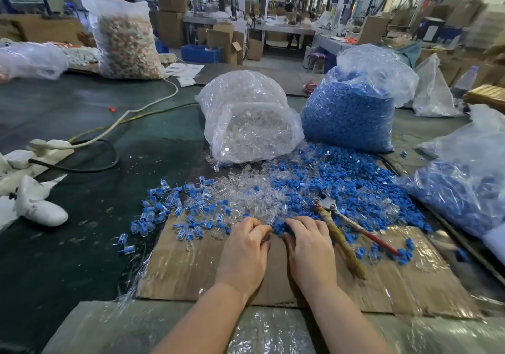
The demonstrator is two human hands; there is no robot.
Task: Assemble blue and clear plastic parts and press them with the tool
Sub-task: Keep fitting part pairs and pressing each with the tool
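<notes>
On the dark desk (pixel 82 244), white cloth bundles (pixel 41 206) lie far left. Assembled pieces (pixel 164 211) scatter beside the cardboard sheet (pixel 191 271). The left hand (pixel 246 249) and right hand (pixel 308 247) curl their fingers at the heap's edge; what they pinch is unclear. Behind stand the clear-parts bag (pixel 251 118) and blue-parts bag (pixel 349 113). The pliers (pixel 338 228) lie just right.

dark table (pixel 82 244), cardboard sheet (pixel 410 285), parts bags (pixel 347 113)

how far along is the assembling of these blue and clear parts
Done: a scatter of assembled blue-and-clear pieces lies left of the cardboard sheet. In hand: left hand and right hand work small parts together; the pliers lie idle. Left: loose piles and the clear-parts bag and blue-parts bag stay mostly full.
</notes>
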